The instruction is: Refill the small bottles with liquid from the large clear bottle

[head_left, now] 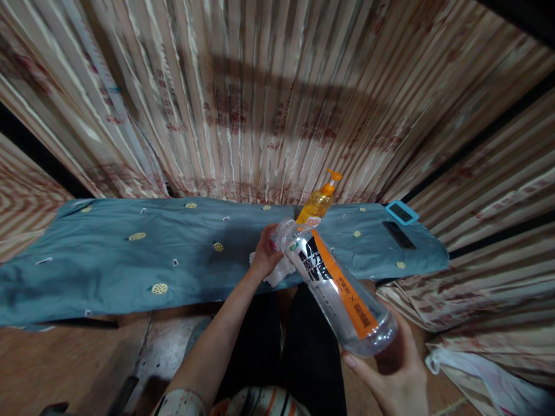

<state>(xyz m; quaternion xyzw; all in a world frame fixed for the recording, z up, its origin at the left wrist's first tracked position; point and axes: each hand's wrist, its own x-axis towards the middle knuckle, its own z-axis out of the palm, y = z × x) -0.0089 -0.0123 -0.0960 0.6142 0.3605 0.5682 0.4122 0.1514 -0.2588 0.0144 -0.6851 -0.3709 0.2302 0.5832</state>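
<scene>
A striped curtain is seen filling the whole background, well beyond both hands, and below it a long bench draped in blue-grey cloth with small yellow spots is stretched across the view, just behind the left fingers. In front of the bench, dark trousers are seen between the two forearms. A clear plastic bottle with a black and orange label is held tilted over the lap, its base down toward the right hand and its neck up toward the left hand. The bottle's base is cupped by the right hand from below, fingers curled round its lower edge. The neck end is gripped by the left hand, whose fingers are closed round the cap area together with a crumpled white cloth, which is pressed against the bottle's shoulder and hangs just under the left fingers. Just beyond the left fingers, an orange pump bottle is stood upright on the bench. Farther right of it, well apart from both hands, a dark flat phone-like thing is seen lying, and beside that a small device with a turquoise frame.
</scene>
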